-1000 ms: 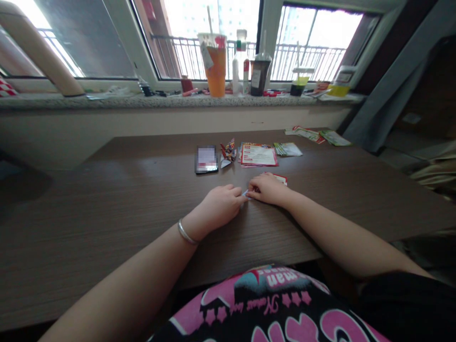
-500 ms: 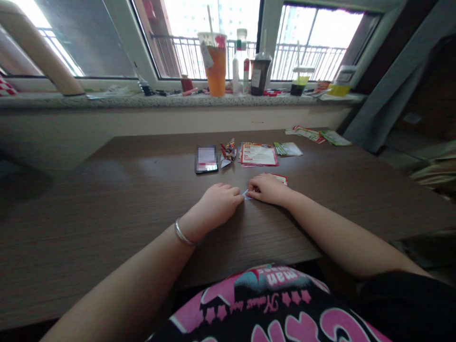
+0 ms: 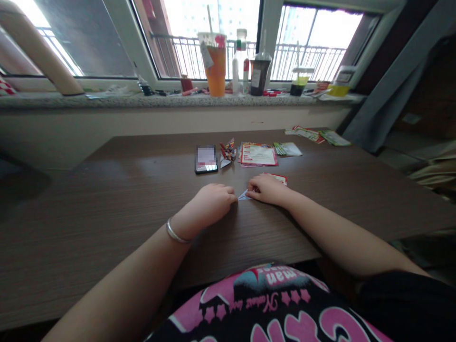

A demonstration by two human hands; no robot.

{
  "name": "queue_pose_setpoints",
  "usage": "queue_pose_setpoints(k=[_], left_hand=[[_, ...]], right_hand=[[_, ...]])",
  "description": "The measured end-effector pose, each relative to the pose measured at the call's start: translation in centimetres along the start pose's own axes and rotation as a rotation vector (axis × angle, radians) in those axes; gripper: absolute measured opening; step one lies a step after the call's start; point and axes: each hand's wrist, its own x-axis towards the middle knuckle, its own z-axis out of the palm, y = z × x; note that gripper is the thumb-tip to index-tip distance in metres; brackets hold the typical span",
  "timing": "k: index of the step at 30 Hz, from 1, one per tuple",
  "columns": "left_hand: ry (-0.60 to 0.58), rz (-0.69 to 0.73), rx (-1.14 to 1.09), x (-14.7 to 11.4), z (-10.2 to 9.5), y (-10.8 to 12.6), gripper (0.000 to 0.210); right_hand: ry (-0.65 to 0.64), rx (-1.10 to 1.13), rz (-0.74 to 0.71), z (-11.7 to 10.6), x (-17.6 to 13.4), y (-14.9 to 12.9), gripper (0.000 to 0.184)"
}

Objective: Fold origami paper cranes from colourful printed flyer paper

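Observation:
A folded sheet of paper [image 3: 243, 195] lies on the dark wooden table, with a narrow pale point towards the left. A red-edged part [image 3: 280, 178] shows behind my right hand [image 3: 266, 189]; whether it belongs to the same sheet I cannot tell. My right hand is closed, its fingertips pressing the paper against the table. Curled fingers of my left hand [image 3: 216, 199] meet the tip of the pale point, apparently pinching it. Most of the paper is hidden under my right hand.
Beyond my hands lie a phone [image 3: 206, 160], a crumpled patterned paper piece [image 3: 228, 152], a stack of red-bordered sheets [image 3: 259, 155] and green-and-white leaflets [image 3: 288, 149]. More leaflets [image 3: 308, 134] are at the far right. Drink cups [image 3: 215, 66] and bottles line the windowsill [image 3: 171, 100].
My left hand has slid a little to the left, and more of the pale paper point shows between the hands. My right hand stays in place.

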Motion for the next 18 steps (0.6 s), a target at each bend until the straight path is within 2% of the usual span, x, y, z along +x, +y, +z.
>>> queue_pose_setpoints(k=[3, 6, 9, 13, 15, 18], left_hand=[[0.012, -0.02, -0.038, 0.0, 0.2, -0.4, 0.022], [0.073, -0.026, -0.114, 0.2, 0.7, -0.6, 0.021], [0.159, 0.005, -0.219, 0.5, 1.5, -0.7, 0.023], [0.18, 0.011, -0.235, 0.6, 2.2, -0.8, 0.023], [0.177, 0.01, -0.203, 0.5, 2.2, -0.9, 0.023], [0.178, 0.019, -0.166, 0.4, 1.7, -0.7, 0.021]], right_hand=[[0.015, -0.01, -0.017, 0.1, -0.1, 0.2, 0.023], [0.036, -0.005, -0.067, 0.3, -0.2, 0.4, 0.023], [0.084, 0.005, -0.171, 0.5, -0.2, 0.4, 0.021], [0.178, -0.01, -0.319, 0.8, 0.0, 0.1, 0.02], [0.224, -0.016, -0.326, 0.9, 0.1, 0.1, 0.022], [0.304, 0.006, -0.238, 1.1, 0.1, 0.5, 0.031]])
